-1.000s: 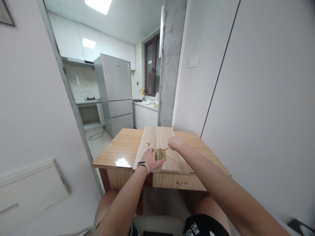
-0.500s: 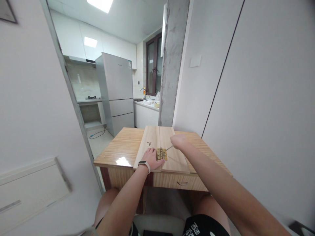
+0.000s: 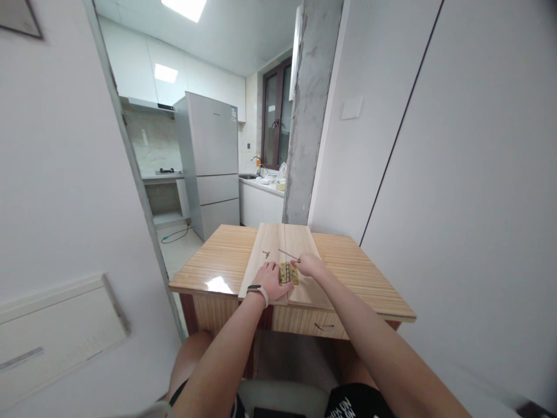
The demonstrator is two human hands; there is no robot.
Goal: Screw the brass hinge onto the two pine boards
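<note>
Two pale wooden boards lie side by side, the left board (image 3: 270, 237) and the right board (image 3: 300, 239), with a thin seam between them. A brass hinge (image 3: 288, 273) spans that seam near the front. My left hand (image 3: 270, 282) lies flat on the left board, its fingers by the hinge's left edge and its thumb along the near edge. In my closed right hand (image 3: 310, 266) is a screwdriver (image 3: 288, 255), its shaft pointing left above the boards, apart from the hinge. A few small screws (image 3: 266, 253) lie on the left board beyond my left hand.
Beneath the boards stands a wood-grain table (image 3: 217, 255) with a drawer handle (image 3: 324, 327) at its front. Behind it are a grey fridge (image 3: 217, 139) and a kitchen counter (image 3: 261, 200). A white wall (image 3: 456, 174) rises at the right.
The screwdriver's tip was down at the hinge's right leaf; now it is lifted off and points left. My right hand has come lower and nearer the hinge. My left hand stays in place.
</note>
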